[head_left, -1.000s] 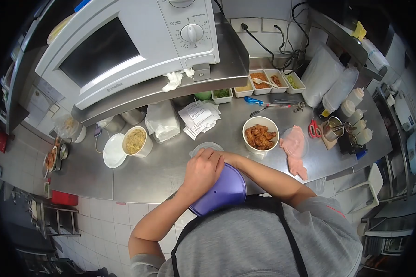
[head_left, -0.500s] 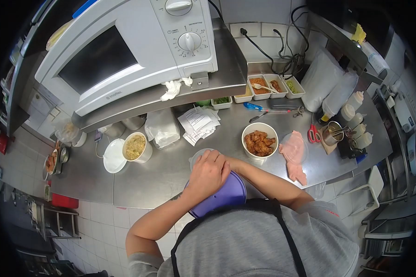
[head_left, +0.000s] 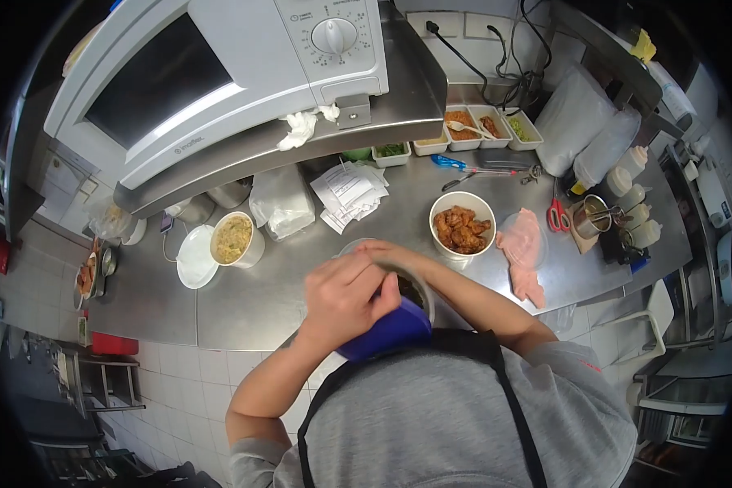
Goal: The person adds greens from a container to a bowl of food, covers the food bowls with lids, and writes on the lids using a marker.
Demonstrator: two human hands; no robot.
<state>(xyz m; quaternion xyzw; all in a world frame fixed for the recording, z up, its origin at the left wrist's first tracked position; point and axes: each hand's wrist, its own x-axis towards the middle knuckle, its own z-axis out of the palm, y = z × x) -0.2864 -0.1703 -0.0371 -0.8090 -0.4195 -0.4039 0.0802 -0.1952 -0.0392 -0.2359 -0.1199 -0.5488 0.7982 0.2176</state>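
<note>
Head view: the left hand (head_left: 346, 297) has its fingers closed on the edge of a purple lid (head_left: 392, 332), thumb extended toward the opening. The right hand (head_left: 376, 249) lies at the far side of a round container (head_left: 428, 302); its fingers are largely hidden, so the state of that grip cannot be determined. The lid is tilted, and a crescent of opening with dark contents is exposed; judged from this, uncovering is partly complete, and full separation of the lid is not yet reached. The container is close to the torso, at the near edge of the metal surface (head_left: 252, 313). Two white tubs are filled and uncovered: one tub (head_left: 485, 211) bears glossy, brown, irregular glazed pieces (head_left: 462, 230); the other tub (head_left: 253, 254) bears a pale yellow, lumpy food (head_left: 233, 237). Beside the latter rests a round white lid (head_left: 197, 256), not fitted. Materials: the purple lid is smooth and opaque, apparently plastic; the surface is brushed, reflective metal. A thin pink sheet (head_left: 522, 272), irregular in outline, lies flat to the right, overlapped by a clear round disc (head_left: 532, 246). The paper slips (head_left: 350, 193) form a loose, overlapping pile.
</note>
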